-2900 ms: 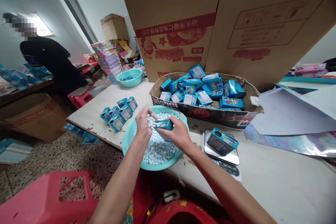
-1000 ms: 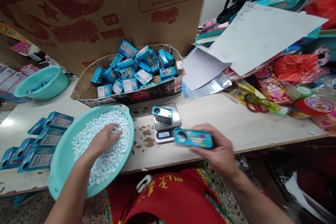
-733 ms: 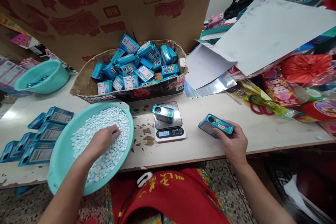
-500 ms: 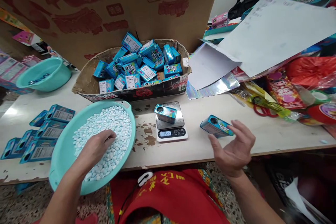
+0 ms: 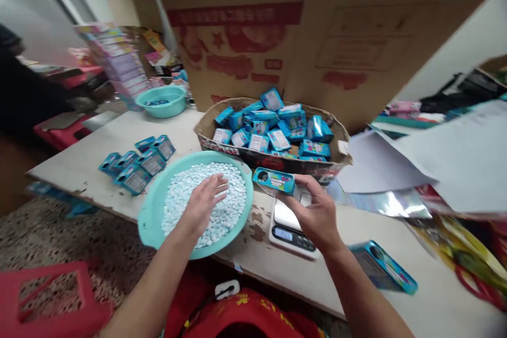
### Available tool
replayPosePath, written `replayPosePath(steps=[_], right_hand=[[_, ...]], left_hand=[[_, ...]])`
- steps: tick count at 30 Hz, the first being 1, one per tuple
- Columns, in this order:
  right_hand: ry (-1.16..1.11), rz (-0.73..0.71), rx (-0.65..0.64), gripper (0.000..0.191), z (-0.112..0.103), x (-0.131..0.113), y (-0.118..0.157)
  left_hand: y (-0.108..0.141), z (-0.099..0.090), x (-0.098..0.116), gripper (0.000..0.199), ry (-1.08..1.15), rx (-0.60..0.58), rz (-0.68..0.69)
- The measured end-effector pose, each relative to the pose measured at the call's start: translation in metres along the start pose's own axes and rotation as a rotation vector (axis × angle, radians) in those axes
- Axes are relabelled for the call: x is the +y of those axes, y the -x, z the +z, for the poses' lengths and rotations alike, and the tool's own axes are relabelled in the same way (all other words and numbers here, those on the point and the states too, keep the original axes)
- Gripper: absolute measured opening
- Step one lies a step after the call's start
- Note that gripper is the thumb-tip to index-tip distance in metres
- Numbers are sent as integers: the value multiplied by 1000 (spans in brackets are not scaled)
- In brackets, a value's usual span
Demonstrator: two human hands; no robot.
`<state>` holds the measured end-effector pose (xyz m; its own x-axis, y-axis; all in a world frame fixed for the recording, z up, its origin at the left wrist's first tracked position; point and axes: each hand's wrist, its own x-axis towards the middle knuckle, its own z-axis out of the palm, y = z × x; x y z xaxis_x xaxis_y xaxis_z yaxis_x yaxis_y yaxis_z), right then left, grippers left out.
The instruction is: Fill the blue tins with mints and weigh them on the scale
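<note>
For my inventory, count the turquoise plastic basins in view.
2. The larger basin, holding pale candies, is under the left hand; the smaller basin stands farther back, near a stack of pastel boxes. Others could be hidden.

Both forearms (image 5: 168, 269) reach forward, the left grip (image 5: 203, 205) loosely spread, the right grip (image 5: 317, 214) turned inward and clasped.

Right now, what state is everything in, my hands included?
Front turquoise basin: partly filled
White candies: loose in it
Caramelo Macizo box: held, round hole uncovered
Left hand: open over the candies, contact unclear
Right hand: closed around that box
Digital scale: display lit, reading blurred
Blue box at right: unheld, on the table
Cardboard tray: open, heaped with blue boxes
Rear turquoise basin: open, dark blue pieces inside
</note>
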<state>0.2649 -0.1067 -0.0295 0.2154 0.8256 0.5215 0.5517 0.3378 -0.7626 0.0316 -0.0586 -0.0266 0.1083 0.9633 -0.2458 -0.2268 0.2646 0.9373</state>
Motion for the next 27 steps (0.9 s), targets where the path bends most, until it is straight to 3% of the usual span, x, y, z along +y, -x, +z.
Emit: replayPosePath(steps=[3,7,13,18,22,27], right_hand=[[77,-185,-131,28,25,-22,-18],[138,-255,-220,25,54,-31,-28],[207,-341,-215,26,61,-46,-29],[265,-298,-262,27,69,-46,-29],[150,-247,-250,27,64,-49,-28],[45,-146,-229,27,60,-46,-23]], left_hand=[[-8,15,12,41,345,50,-105],[-13,15,22,39,522,44,-184],[-9,2,24,37,643,35,-125],[-8,0,22,32,663,77,-163],[-1,-7,20,34,528,66,-113],[2,-14,13,27,25,131,247]])
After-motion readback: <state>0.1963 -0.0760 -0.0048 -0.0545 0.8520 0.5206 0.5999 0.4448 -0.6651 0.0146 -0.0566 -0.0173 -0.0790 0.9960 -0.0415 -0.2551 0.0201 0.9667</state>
